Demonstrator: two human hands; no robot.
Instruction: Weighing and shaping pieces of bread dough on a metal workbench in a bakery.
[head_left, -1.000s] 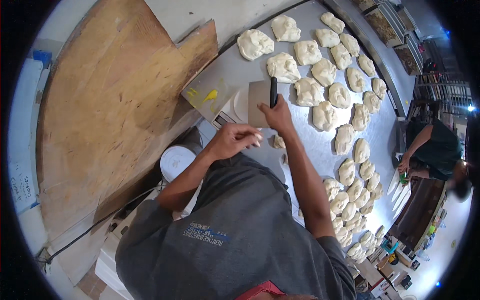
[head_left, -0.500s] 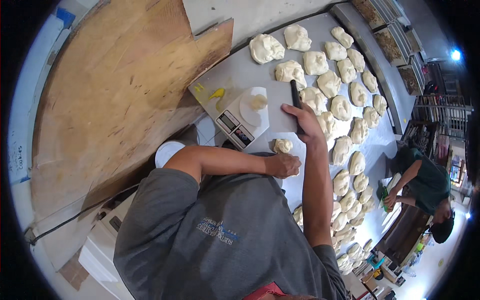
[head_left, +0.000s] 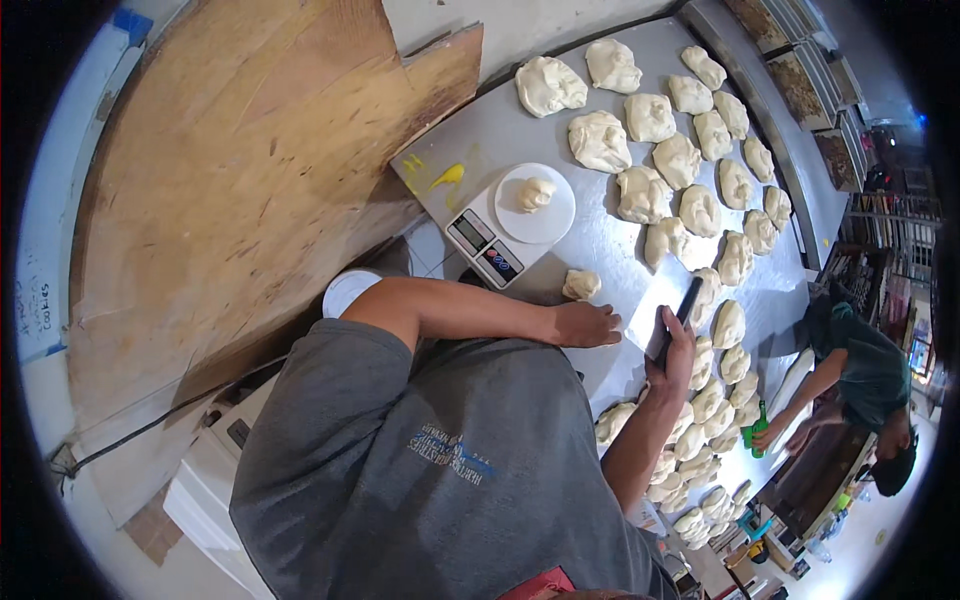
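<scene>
My right hand point(head_left: 672, 355) grips the dark handle of a metal dough scraper point(head_left: 650, 305), held over the steel table point(head_left: 620, 260) to the right of my left hand point(head_left: 588, 325). My left hand's fingers are curled down near the tabletop; whatever is under them is hidden. A small dough piece point(head_left: 582, 285) lies just beyond that hand. Farther up, a white digital scale point(head_left: 480, 242) carries a dough lump point(head_left: 533, 196) on its round plate. Several pale dough portions point(head_left: 675, 160) spread across the table to the right and back.
A plywood panel point(head_left: 230, 190) borders the left, with a white round container point(head_left: 348, 290) beside me. A co-worker in dark green point(head_left: 862, 370) stands at the right holding a green object point(head_left: 760, 430). Trays point(head_left: 840, 150) sit along the upper right; a black cable point(head_left: 170, 410) runs at lower left.
The scraper has moved from beside the scale down and rightward, uncovering the scale and its dough lump. My left hand has come down from in front of the scale and shifted rightward, low over the table.
</scene>
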